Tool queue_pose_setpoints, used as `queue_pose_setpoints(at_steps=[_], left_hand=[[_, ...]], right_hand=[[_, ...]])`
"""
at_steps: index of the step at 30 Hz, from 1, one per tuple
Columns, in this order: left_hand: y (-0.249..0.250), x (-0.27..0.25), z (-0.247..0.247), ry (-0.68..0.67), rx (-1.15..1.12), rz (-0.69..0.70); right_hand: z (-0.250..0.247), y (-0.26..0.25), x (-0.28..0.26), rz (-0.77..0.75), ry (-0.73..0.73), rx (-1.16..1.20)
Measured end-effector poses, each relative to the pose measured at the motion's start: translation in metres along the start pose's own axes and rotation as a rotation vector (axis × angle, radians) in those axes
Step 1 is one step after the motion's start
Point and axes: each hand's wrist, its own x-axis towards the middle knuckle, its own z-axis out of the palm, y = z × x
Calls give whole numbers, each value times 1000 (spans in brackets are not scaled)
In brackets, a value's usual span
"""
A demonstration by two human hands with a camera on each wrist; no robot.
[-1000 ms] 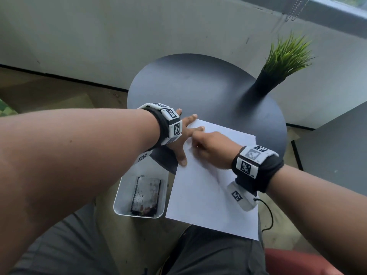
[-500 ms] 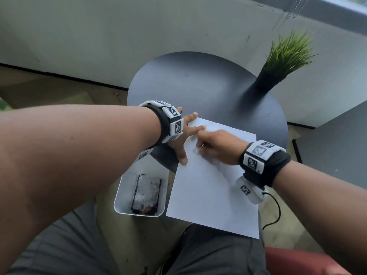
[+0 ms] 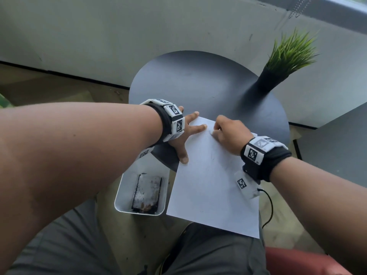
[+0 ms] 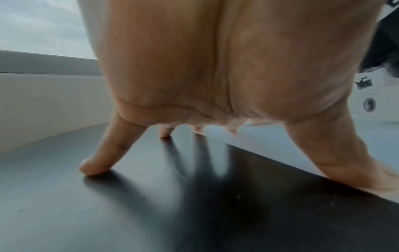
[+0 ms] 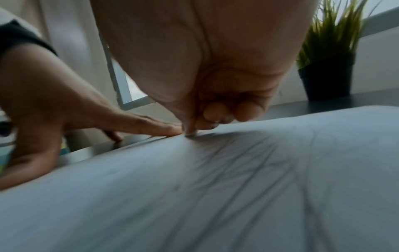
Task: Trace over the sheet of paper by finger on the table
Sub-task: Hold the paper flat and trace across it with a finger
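Observation:
A white sheet of paper (image 3: 210,185) lies on the round dark table (image 3: 198,82), and its near half hangs over the table's edge. My left hand (image 3: 188,133) is spread flat, with the thumb and two fingers pressing the sheet's left edge and far corner; the left wrist view shows the left hand (image 4: 205,68) with its other fingertips on bare table (image 4: 108,204) beside the paper (image 4: 280,141). My right hand (image 3: 228,133) has its fingers curled. One fingertip (image 5: 190,132) touches the paper (image 5: 215,187) near the far edge, close to my left hand (image 5: 64,105).
A green plant in a black pot (image 3: 278,76) stands at the table's far right. A white tray (image 3: 123,195) holding a dark flat object sits low on the left, below the table. A grey surface (image 3: 337,145) lies to the right, and a wall behind.
My right hand has slid away from me and to the right along the sheet's far edge. The left hand has stayed pressed on the paper.

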Motion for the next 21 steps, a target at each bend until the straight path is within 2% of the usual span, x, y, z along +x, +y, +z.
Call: queue_pose_setpoints(at_steps=[2,4,6,7,10,12,18,21], left_hand=[[0,1,0,3,1,8],[1,1,-1,1,8,4],[2,-1,-2,-6,19,-3],[3,-2,-2,-6,10,0],[4,-5,-4,-21,-18,-4],[8,-9,-6,-33,-25,-9],[14,-30,-9,5,3,26],[15,-35,-3,11,-20,11]], right_hand=[[9,-12,-9,-131,-4,-21],[16,-27,-26,-369,-98,-6],[13,-25,-31,-415,-174,-9],[10,-18,-25,-348,-150,14],[-3,7,-3,32,-50,130],[-6,18,7,159,-32,155],[-2,14,15,247,-14,105],[-3,8,10,209,6,58]])
